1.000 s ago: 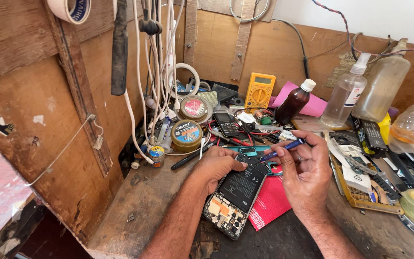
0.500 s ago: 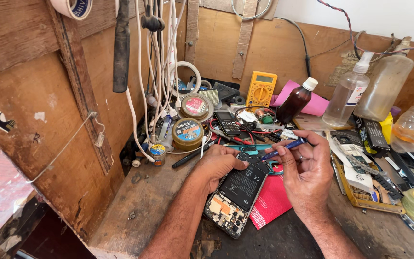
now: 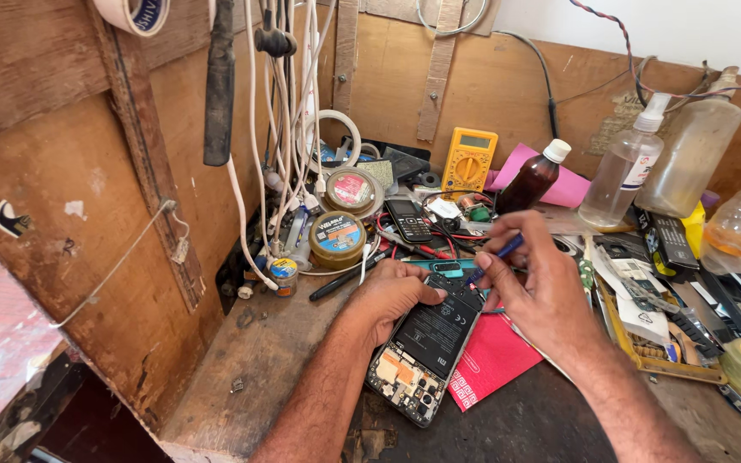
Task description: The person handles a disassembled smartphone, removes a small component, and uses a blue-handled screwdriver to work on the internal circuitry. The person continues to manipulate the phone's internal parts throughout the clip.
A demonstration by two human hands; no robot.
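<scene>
Two bare hands over one opened phone (image 3: 426, 347), back cover off, battery and circuit board exposed, lying at centre of the wooden bench (image 3: 250, 360) with its long axis running from about 1 o'clock down to 7 o'clock. Left hand (image 3: 392, 294): resting on the phone's upper left edge, fingers curled and pressing down on the body; it pins the phone rather than closing around it. Right hand (image 3: 542, 296): at 3 o'clock of the phone, fingers pinched shut on a thin blue-handled tool (image 3: 497, 255), tip aimed toward the phone's top end; whether the tip touches the phone cannot be told. Hands close together, not touching each other. Red card (image 3: 490, 364) lies partly beneath the phone, showing at its 4 o'clock side. Surroundings: round solder-paste tin (image 3: 337, 237) at 10 o'clock of the left hand, a second round tin (image 3: 351, 189) just behind it; small black keypad phone (image 3: 409, 220) at 12 o'clock; yellow multimeter (image 3: 468, 160) propped against the back board at 12 to 1 o'clock; brown bottle with white cap (image 3: 533, 178) at 1 o'clock, clear spray bottle (image 3: 628, 163) at 2 o'clock beyond it. White cables (image 3: 255, 171) hang down the left panel at 10 to 11 o'clock. Tray of small parts (image 3: 658, 339) at 3 o'clock of the right hand.
</scene>
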